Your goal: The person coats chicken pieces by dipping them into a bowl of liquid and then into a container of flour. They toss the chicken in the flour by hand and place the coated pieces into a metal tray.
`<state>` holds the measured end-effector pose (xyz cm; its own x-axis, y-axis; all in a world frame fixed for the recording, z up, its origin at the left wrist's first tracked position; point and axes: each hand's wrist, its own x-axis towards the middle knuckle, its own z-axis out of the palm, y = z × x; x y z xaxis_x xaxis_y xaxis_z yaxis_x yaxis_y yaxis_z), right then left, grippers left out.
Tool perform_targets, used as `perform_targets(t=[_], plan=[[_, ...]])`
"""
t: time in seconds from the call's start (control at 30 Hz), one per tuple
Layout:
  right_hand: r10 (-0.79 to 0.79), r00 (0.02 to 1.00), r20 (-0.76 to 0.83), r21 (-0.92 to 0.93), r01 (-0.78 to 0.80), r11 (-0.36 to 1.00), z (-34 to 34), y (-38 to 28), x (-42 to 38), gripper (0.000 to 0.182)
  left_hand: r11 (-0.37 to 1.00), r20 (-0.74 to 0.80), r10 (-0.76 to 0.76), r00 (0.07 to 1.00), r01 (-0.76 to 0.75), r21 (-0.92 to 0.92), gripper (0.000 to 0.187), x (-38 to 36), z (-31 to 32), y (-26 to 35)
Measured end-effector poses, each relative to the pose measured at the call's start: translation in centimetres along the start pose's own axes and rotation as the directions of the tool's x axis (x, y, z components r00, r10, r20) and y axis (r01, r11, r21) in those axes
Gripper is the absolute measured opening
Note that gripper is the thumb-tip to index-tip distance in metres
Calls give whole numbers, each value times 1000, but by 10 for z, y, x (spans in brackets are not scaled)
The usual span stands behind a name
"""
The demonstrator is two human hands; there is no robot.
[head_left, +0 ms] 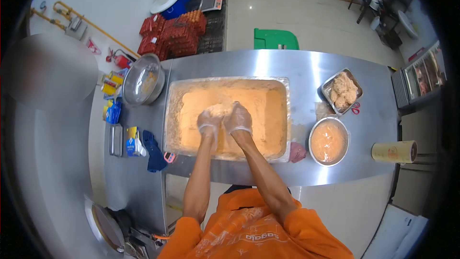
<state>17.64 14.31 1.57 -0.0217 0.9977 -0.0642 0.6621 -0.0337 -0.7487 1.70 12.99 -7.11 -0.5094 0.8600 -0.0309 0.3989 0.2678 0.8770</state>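
Observation:
A large rectangular steel tray [178, 86] full of orange-tan breading flour sits in the middle of the steel counter. Both hands wear thin clear gloves and are held together over the flour. My left hand [209, 120] and my right hand [237, 118] press a floured, pale lump [221, 110] between them, just above the flour's surface. What the lump is cannot be made out under its coating.
Right of the big tray stand a small steel tray of breaded pieces [342, 91], a round bowl of orange batter [328, 141], red scissors [355, 109] and a paper roll [394, 151]. To the left are an empty steel bowl [143, 78], a blue cloth [154, 150] and packets.

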Motion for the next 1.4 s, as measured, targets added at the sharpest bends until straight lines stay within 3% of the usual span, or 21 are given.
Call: perform_targets(t=[0.03, 0.1, 0.13, 0.17, 0.2, 0.23, 0.3, 0.37, 0.4, 0.43, 0.5, 0.53, 0.63, 0.67, 0.73, 0.83, 0.93, 1.03, 1.13, 1.23, 1.4], plan=[[33, 997, 63, 24, -34, 999, -18, 4, 6, 16, 995, 20, -16, 1000, 14, 94, 32, -6, -16, 19], [140, 990, -19, 119, -137, 983, -37, 22, 18, 17, 926, -148, -41, 988, 93, 366, 27, -13, -32, 52], [203, 977, -60, 168, -190, 967, -46, 33, 22, 17, 964, -161, -12, 987, 54, 260, 27, -5, -38, 24], [-15, 978, -207, 59, 28, 998, -13, 57, 24, 17, 989, -162, 17, 987, 7, 147, 27, 1, -31, -2], [-120, 957, -266, 7, 127, 992, 14, 73, 27, 20, 962, -144, 3, 990, 36, 271, 26, -18, -13, 42], [-125, 966, -226, 40, 137, 990, 34, 70, 25, 22, 919, -115, 1, 993, 44, 391, 26, -39, 8, 89], [6, 999, -54, 165, 3, 986, 28, 61, 27, 26, 804, -36, 52, 998, -21, 594, 24, -35, 27, 72], [131, 991, 35, 167, -135, 977, -46, 69, 40, 24, 974, 77, -122, 990, 104, 201, 20, -31, 33, 81], [178, 979, 98, 165, -193, 967, -77, 75, 43, 23, 985, 101, -134, 986, 121, 125, 20, -35, 46, 110], [170, 985, 39, 361, -173, 917, -131, 109, 56, 25, 988, 123, -152, 981, 148, 42, 20, -46, 69, 154], [-186, 981, 51, -113, 190, 975, -177, 168, 79, 32, 991, 202, -78, 976, 98, -93, 26, -53, 97, 186], [-404, 910, 94, -398, 406, 823, -219, 188, 85, 38, 996, 190, 67, 979, -76, 43, 29, -45, 120, 175], [-17, 985, -169, -94, 1, 996, -314, 239, 108, 43, 944, 236, 234, 943, -279, 178, 35, -67, 199, 232], [198, 950, -243, 38, -195, 980, -353, 229, 105, 45, 926, 267, 280, 922, -333, 179, 36, -76, 230, 248], [297, 891, -345, 34, -304, 952, -380, 258, 126, 41, 902, 349, 340, 873, -408, 143, 35, -90, 287, 281], [49, 834, -550, -224, -204, 953, -370, 345, 150, 31, 832, 484, 387, 785, -523, 183, 39, -92, 378, 283], [261, 947, -187, -342, -312, 886, -375, 382, 154, 39, 747, 485, 533, 693, -655, 116, 35, -112, 436, 309], [161, 932, -326, -196, -234, 952, -379, 405, 125, 41, 337, 665, 604, 439, -897, 286, 31, -105, 511, 289], [225, 860, -457, 11, -248, 969, -387, 400, 99, 45, 434, 898, 295, 328, -883, 180, 42, -121, 488, 349], [286, 824, -489, 72, -289, 955, -387, 424, 92, 47, 402, 893, 288, 345, -890, 215, 47, -125, 503, 330], [229, 812, -536, -4, -273, 962, -381, 429, 98, 45, 575, 759, 497, 422, -814, 76, 47, -116, 466, 331]])
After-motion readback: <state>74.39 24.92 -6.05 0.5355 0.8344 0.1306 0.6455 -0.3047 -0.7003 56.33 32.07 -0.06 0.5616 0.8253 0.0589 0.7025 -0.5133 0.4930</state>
